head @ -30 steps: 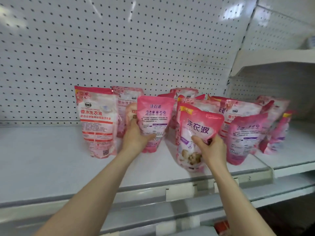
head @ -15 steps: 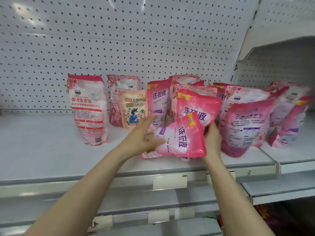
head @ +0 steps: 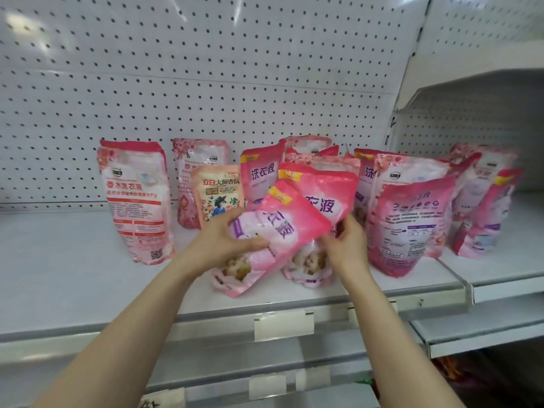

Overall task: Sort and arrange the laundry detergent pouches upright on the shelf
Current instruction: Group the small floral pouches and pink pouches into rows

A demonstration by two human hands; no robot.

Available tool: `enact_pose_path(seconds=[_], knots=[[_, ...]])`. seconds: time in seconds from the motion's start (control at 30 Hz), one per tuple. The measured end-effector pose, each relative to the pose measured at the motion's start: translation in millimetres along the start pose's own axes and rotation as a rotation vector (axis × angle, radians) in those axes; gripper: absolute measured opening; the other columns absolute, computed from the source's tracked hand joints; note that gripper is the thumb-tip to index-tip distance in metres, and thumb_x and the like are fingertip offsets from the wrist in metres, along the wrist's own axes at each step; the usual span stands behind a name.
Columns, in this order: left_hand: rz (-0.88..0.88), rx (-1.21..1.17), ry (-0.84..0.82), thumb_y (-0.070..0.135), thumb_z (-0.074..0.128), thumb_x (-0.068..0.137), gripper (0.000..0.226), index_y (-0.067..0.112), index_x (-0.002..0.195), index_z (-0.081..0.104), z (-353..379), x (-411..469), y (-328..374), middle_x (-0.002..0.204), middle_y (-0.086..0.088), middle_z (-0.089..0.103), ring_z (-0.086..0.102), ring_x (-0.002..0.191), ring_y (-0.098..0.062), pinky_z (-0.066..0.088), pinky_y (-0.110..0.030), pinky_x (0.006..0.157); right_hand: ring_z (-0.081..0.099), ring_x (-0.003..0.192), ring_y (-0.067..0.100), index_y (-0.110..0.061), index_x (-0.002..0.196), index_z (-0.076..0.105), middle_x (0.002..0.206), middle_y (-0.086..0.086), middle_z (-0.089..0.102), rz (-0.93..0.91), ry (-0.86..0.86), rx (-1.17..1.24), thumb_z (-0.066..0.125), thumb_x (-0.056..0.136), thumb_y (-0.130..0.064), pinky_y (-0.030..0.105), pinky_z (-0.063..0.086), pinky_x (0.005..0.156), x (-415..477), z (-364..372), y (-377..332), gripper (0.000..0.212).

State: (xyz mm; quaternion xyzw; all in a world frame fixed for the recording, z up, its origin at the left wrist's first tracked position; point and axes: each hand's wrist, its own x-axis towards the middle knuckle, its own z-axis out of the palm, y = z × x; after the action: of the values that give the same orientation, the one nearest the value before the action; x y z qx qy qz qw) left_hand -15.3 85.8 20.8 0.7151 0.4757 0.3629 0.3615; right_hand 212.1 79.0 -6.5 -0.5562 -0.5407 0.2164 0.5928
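Tilted glossy pink plastic detergent pouch (head: 276, 240) gripped by left hand (head: 223, 245), right hand (head: 347, 245) pinching its edge, above white metal shelf (head: 88, 290).

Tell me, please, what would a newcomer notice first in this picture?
First, the tilted pink pouch at the shelf's front centre, gripped by the left hand, with the right hand at its right edge. Then the crowd of pink pouches standing behind and to the right, against the white pegboard.
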Motion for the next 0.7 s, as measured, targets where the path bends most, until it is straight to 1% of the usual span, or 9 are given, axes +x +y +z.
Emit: enact_pose_path(seconds=[0.03,0.1,0.13,0.2,0.3,0.43,0.47,0.57,0.7], knots=[[-0.025,-0.103,0.093,0.029,0.080,0.073,0.044,0.038,0.104,0.049,1,-7,0,0.086,0.027,0.057,0.059,0.071,0.016,0.043,-0.004,0.078,0.067,0.092,0.009,-0.025,0.107,0.063,0.099,-0.012,0.071,0.005,-0.003,0.035,0.077,0.083,-0.015,0.031,0.053,0.083,1,1,0,0.029],[-0.075,-0.208,0.241,0.043,0.079,0.069,0.051,0.035,0.113,0.055,2,-16,-9,0.097,0.022,0.066,0.066,0.089,0.001,0.049,-0.023,0.090,0.068,0.092,0.003,-0.032,0.101,0.063,0.098,-0.014,0.071,0.016,-0.004,0.109,0.079,0.081,-0.017,0.027,0.054,0.081,2,6,0,0.030],[-0.091,-0.188,0.298,0.049,0.077,0.069,0.057,0.032,0.119,0.057,3,-21,-12,0.102,0.018,0.069,0.068,0.095,-0.006,0.051,-0.030,0.090,0.069,0.092,0.004,-0.032,0.100,0.063,0.098,-0.013,0.072,0.025,0.002,0.141,0.080,0.081,-0.016,0.029,0.055,0.083,2,9,1,0.030],[-0.102,-0.057,0.360,0.051,0.071,0.077,0.052,0.028,0.121,0.056,1,-30,-18,0.106,0.015,0.068,0.066,0.099,-0.011,0.052,-0.035,0.088,0.070,0.093,0.009,-0.028,0.103,0.064,0.100,-0.009,0.073,0.041,0.010,0.204,0.079,0.081,-0.013,0.034,0.057,0.086,0,15,-1,0.031],[-0.166,-0.030,0.307,0.051,0.065,0.083,0.054,0.021,0.126,0.049,-3,-41,-22,0.116,0.002,0.066,0.066,0.100,-0.018,0.054,-0.043,0.090,0.069,0.099,0.010,-0.021,0.117,0.064,0.106,-0.009,0.072,0.024,-0.020,0.222,0.077,0.084,-0.016,0.036,0.056,0.090,-7,23,-4,0.036],[-0.199,-0.252,0.231,0.020,0.075,0.081,0.071,0.023,0.141,0.037,-11,-43,-24,0.116,0.001,0.069,0.071,0.094,-0.016,0.058,-0.042,0.085,0.068,0.102,0.009,-0.021,0.120,0.062,0.110,-0.008,0.072,0.005,-0.038,0.254,0.074,0.086,-0.016,0.036,0.055,0.094,-14,25,-6,0.037],[-0.224,-0.270,0.199,0.018,0.076,0.080,0.069,0.023,0.138,0.041,-13,-41,-22,0.113,0.003,0.070,0.071,0.095,-0.017,0.057,-0.042,0.087,0.068,0.103,0.009,-0.022,0.120,0.062,0.111,-0.008,0.072,0.002,-0.041,0.254,0.074,0.086,-0.016,0.036,0.055,0.094,-15,25,-7,0.036],[-0.322,-0.335,0.103,0.015,0.074,0.082,0.030,0.009,0.110,0.065,-15,-35,-14,0.096,-0.003,0.076,0.072,0.090,-0.023,0.055,-0.045,0.091,0.068,0.102,0.009,-0.020,0.121,0.062,0.111,-0.008,0.072,-0.003,-0.047,0.243,0.074,0.086,-0.017,0.037,0.055,0.094,-17,25,-9,0.036],[-0.284,-0.388,0.119,0.011,0.069,0.086,0.037,0.016,0.121,0.059,-14,-39,-12,0.100,0.001,0.075,0.072,0.089,-0.016,0.058,-0.033,0.078,0.069,0.101,0.008,-0.018,0.120,0.063,0.110,-0.006,0.073,-0.005,-0.026,0.283,0.074,0.086,-0.015,0.033,0.055,0.092,-20,24,-10,0.035]])
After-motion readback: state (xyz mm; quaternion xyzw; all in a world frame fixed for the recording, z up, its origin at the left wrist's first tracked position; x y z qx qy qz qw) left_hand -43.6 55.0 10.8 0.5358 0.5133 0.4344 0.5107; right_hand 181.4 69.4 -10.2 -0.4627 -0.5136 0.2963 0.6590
